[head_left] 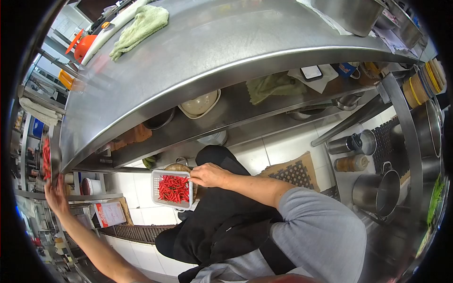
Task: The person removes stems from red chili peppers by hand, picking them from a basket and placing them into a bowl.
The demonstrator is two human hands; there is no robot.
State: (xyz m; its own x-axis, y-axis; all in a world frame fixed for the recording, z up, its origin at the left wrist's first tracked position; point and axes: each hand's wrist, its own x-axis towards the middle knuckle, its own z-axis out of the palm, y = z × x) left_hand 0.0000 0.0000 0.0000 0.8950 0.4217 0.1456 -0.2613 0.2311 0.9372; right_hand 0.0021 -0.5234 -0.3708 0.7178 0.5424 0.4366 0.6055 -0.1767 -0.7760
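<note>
By the big metal table (pixel 226 37), the white basket (pixel 156 188) is gripped by the right hand (pixel 207 175). The left hand (pixel 56 198) is at a blurry pan (pixel 55 158), hold unclear. Handling the basket's red peppers (pixel 173 188) seems underway; next needs steady hands.

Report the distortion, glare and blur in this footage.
In the head view, the steel counter bows into an arc and the corners go black; in the head view, glare streaks its front edge; also in the head view, the red items by the left hand look smeared, while the red chillies in the white basket read more clearly.
</note>
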